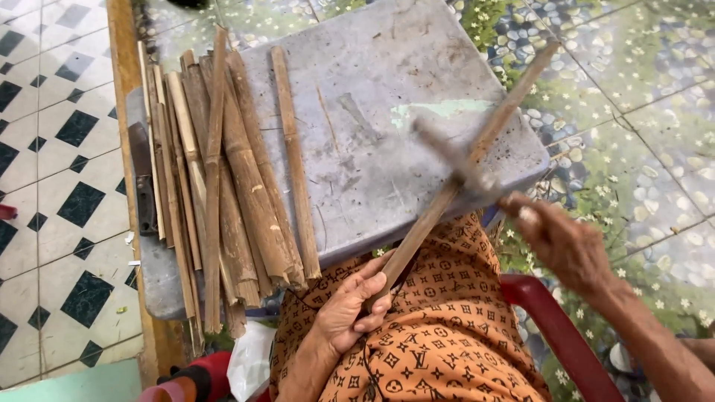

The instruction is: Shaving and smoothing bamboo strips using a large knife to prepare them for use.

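Now left hand (pixel 350 305) gripping bamboo strip (pixel 477 145), right hand (pixel 562 242) knife (pixel 454 160)

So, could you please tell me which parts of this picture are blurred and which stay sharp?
In the head view, the right hand and its blade are smeared by motion; the left hand, the bamboo strip it holds, and the pile of strips on the grey board read sharp, in soft even daylight.

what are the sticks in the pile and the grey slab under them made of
The sticks look like split bamboo: dry, tan-brown, matte, with node rings and fibrous split ends. The slab seems to be worn grey plastic or possibly metal; its scratched, stained, dull surface and rounded corners leave it open. The strip in the left hand looks like the same bamboo.
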